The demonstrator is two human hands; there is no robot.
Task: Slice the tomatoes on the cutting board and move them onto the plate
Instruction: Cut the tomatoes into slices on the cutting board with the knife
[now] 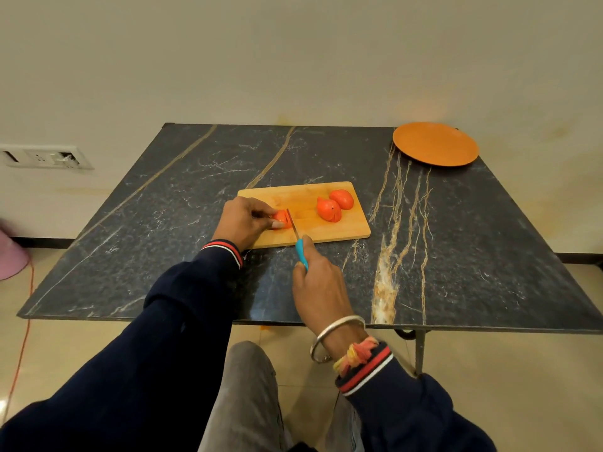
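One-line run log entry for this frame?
step: slicing | left hand: steadies tomato | right hand: knife cutting | two tomatoes waiting | plate: bare

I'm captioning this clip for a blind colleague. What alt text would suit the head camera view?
A person's left hand steadies a tomato on a wooden cutting board while the right hand cuts it with a blue-handled knife. Two more tomato pieces lie further right on the board. An empty orange plate sits at the far right corner of the dark marble table.
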